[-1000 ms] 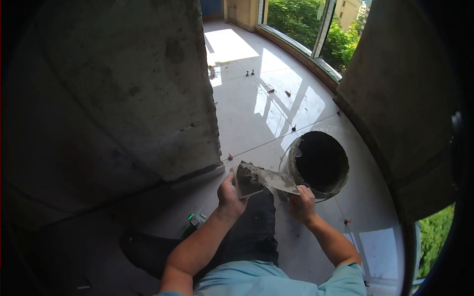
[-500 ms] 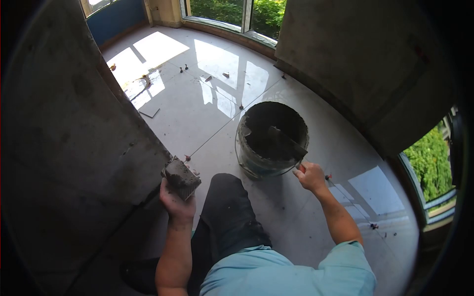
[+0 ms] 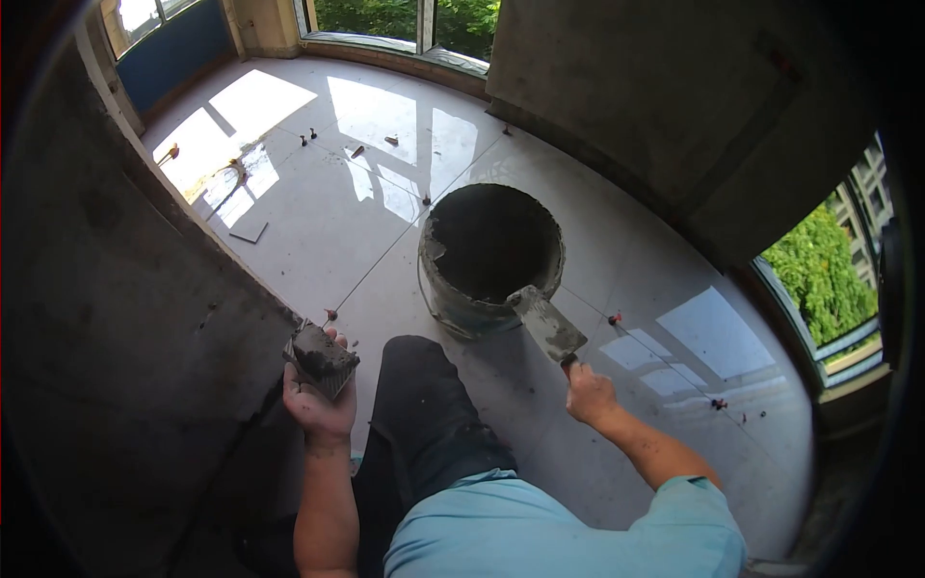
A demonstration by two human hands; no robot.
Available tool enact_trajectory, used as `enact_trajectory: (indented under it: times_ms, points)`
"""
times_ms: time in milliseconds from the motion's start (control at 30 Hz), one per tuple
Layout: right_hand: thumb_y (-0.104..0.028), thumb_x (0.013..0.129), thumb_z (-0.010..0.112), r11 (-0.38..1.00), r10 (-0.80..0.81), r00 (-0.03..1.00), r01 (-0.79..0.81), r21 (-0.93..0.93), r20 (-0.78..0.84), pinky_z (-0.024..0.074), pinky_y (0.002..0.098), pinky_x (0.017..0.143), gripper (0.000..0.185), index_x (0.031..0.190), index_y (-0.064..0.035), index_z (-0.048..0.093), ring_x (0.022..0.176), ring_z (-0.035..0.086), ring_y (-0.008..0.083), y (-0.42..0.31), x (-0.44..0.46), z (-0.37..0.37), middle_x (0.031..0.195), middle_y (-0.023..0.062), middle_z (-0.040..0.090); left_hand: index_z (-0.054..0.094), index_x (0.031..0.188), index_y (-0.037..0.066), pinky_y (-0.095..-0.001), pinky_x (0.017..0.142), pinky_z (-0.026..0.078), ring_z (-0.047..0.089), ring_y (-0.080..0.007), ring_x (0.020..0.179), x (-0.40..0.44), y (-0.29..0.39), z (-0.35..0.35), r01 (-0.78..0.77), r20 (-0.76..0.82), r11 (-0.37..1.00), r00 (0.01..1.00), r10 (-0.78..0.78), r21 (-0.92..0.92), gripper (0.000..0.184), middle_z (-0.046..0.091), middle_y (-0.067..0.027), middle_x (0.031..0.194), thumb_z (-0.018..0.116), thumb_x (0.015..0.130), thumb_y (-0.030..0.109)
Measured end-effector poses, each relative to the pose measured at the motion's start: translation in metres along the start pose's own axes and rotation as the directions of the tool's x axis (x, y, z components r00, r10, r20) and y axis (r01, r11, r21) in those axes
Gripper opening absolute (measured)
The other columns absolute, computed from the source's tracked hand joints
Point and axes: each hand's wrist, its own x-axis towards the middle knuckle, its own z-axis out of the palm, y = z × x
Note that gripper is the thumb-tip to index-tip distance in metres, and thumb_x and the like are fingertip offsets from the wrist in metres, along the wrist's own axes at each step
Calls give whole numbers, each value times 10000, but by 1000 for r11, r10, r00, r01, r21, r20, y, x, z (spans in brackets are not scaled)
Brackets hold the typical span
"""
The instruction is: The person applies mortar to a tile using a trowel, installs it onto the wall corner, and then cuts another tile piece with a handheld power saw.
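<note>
On the upturned palm of my left hand [image 3: 320, 412] rests a small piece of tile [image 3: 336, 382] with a ribbed side. A lump of grey mortar [image 3: 320, 349] sits on top of it, and my fingers curl round its edges. My right hand [image 3: 589, 393] is closed round the handle of a trowel [image 3: 551, 326], whose flat blade is smeared with mortar. The blade's tip is by the near right rim of a mortar-caked bucket [image 3: 445, 289]. Dark grey mortar lines the bucket's inside; how full it is, I cannot tell.
Large pale tiles cover the floor [image 3: 318, 250], with small red and dark tile levelers [image 3: 615, 319] along the joints. A thin offcut [image 3: 250, 232] lies near the left wall [image 3: 125, 318]. A bare wall [image 3: 617, 116] and windows stand beyond the bucket.
The trowel has come out of the bucket's mouth toward me and now hangs over its near right rim. My left hand still holds the mortar-topped tile piece. The view has shifted right.
</note>
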Motion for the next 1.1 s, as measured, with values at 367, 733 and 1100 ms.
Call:
enact_trajectory:
  times_ms: [367,733,1100]
  points:
    - [-192,836,589,596,-3,999,-29,802,38,509,332,674,216,862,21,573,718,635,233,-9,25,-44,738,130,599,491,1374,56,-478,968,480,573,-361,1167,-19,24,-37,-37,-134,999,990,33,-29,530,550,-201,1334,329,993,387]
    - [-258,979,427,633,174,845,-490,600,506,457,336,443,310,869,7,545,491,565,163,-12,0,-64,649,83,568,511,1353,68,-475,966,480,576,-355,1162,-28,34,-48,-111,-53,993,993,109,-27,496,575,-203,1293,355,998,377]
    - [-188,952,543,441,-539,806,22,897,245,483,275,549,204,989,9,578,575,584,117,-178,19,-84,682,42,597,456,1383,126,-463,1068,397,513,-304,1221,-35,27,-27,-246,22,968,969,247,-41,467,540,-113,1321,372,1021,408]
